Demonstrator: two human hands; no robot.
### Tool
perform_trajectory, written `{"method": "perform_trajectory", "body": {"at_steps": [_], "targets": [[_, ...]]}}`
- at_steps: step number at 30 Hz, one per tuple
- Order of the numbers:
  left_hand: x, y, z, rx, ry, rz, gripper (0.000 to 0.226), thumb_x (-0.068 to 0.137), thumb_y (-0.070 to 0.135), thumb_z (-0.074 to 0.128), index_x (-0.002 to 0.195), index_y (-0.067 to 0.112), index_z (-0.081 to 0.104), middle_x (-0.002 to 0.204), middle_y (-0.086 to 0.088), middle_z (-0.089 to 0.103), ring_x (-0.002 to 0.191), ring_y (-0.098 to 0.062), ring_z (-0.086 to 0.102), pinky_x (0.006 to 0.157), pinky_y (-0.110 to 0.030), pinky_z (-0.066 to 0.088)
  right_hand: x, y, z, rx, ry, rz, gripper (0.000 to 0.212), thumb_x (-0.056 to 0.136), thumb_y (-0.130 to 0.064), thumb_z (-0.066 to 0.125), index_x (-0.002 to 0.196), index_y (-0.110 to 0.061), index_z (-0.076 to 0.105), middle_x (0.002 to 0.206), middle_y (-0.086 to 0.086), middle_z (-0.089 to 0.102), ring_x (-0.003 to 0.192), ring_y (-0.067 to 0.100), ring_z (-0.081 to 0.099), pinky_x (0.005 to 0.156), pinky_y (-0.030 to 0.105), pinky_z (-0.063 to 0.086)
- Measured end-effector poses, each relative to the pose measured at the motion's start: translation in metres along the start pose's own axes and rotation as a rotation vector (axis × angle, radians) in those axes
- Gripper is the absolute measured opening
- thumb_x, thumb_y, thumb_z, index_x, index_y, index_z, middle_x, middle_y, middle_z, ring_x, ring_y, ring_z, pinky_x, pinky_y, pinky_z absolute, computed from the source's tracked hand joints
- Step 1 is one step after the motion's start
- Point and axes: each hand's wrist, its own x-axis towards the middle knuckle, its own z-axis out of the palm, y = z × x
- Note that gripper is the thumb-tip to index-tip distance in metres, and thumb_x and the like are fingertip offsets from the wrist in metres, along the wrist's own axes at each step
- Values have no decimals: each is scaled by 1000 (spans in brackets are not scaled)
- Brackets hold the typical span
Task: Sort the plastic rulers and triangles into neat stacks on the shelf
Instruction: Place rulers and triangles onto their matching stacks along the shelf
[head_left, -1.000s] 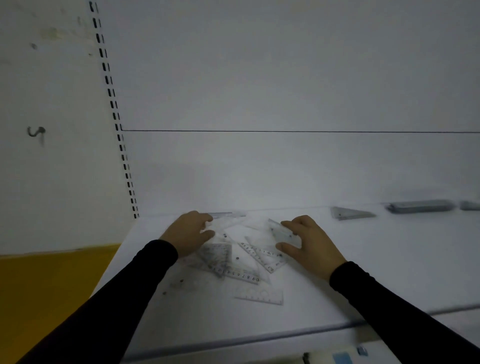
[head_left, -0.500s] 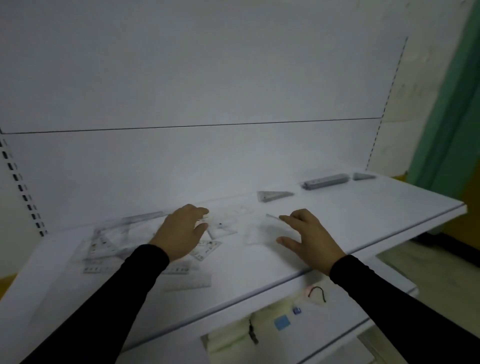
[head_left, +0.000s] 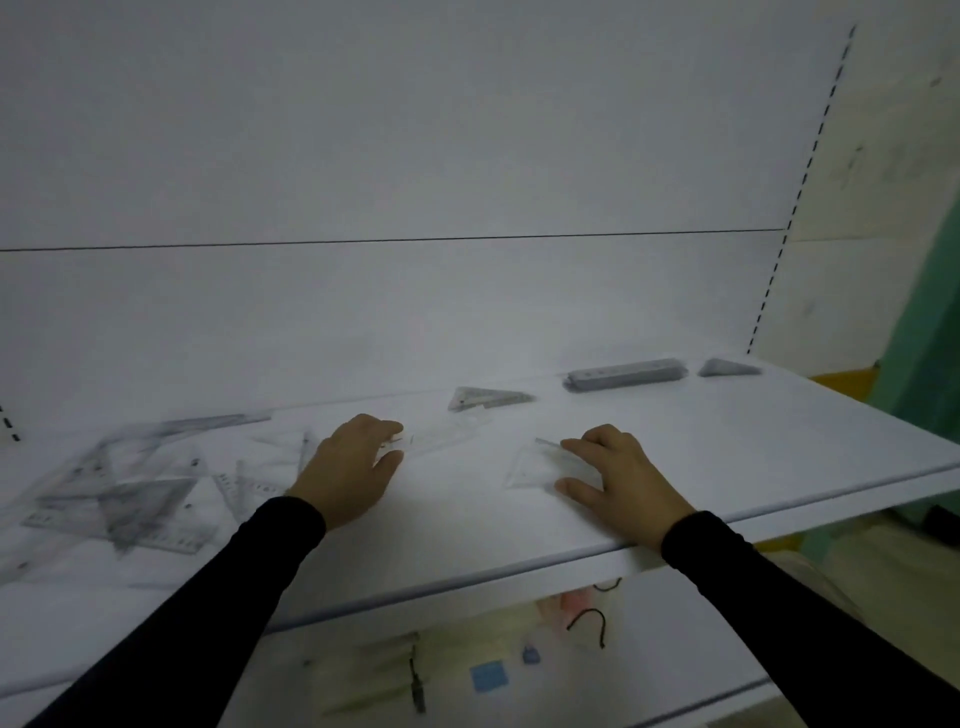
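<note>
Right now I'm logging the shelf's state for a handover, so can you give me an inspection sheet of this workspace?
Surface: white shelf board, dim light, image blurred.
Job's things: loose heap of clear plastic rulers and triangles at the left; stacked triangles, grey stack of rulers and a second triangle stack along the back.
Clutter: nothing seen on this shelf.
Hands: left hand holds a clear ruler; right hand grips a clear triangle.
Cables: black cord on the lower shelf.
Surroundings: white back panel, slotted upright, green surface at the right, blue square below.
</note>
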Motion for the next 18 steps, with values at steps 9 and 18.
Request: {"method": "perform_trajectory", "body": {"at_steps": [9, 18], "targets": [[29, -4, -7, 84, 44, -65, 38, 93, 25, 53, 129, 13, 53, 118, -4, 57, 109, -19, 52, 93, -24, 36, 92, 19, 11, 71, -116, -67, 52, 88, -44, 59, 133, -21, 49, 124, 3, 45, 119, 22, 39, 100, 27, 31], [87, -29, -7, 61, 80, -71, 59, 82, 51, 38, 123, 12, 58, 109, -2, 59, 101, -18, 54, 86, -22, 33, 195, 13, 42, -39, -230, -64, 48, 89, -43, 58, 131, -21, 50, 130, 9, 41, 122, 29, 38, 101, 33, 34]]}}
